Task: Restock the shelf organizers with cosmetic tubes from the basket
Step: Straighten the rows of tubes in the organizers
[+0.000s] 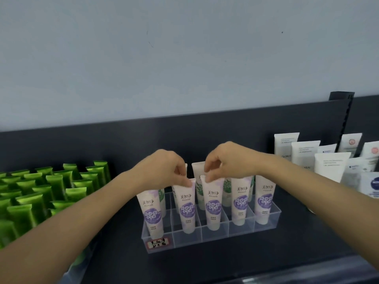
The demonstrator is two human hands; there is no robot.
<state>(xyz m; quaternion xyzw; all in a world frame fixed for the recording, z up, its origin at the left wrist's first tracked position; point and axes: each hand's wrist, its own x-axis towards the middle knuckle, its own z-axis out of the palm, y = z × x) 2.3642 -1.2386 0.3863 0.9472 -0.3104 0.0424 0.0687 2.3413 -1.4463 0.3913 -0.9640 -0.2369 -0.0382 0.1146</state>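
Across the lower half of the view a dark shelf (114, 232) is running beneath a pale wall, with a dark back panel (82, 144) rising behind it. On its left a dense block of green tubes (34, 197) is standing cap-down in rows; at the far right a cluster of white tubes (305, 154) is standing upright. Between them a clear organizer (215, 235) is sitting on the shelf. Its front row is divided into five compartments, each holding one purple-labelled tube standing cap-down, with green-leaf tubes (197, 171) standing in the row behind.

Both bare arms are reaching in over the organizer. The left hand (164, 169) is pinching the upper corner of the second purple tube (185, 208) from the left between thumb and curled fingertips. The right hand (227, 160) is pinching the top edge of the third purple tube (212, 203), in the next compartment, with its fingers likewise curled downward. The two hands are hovering near each other without touching.

A small red-bordered label (158, 243) is sticking to the organizer's front left corner.
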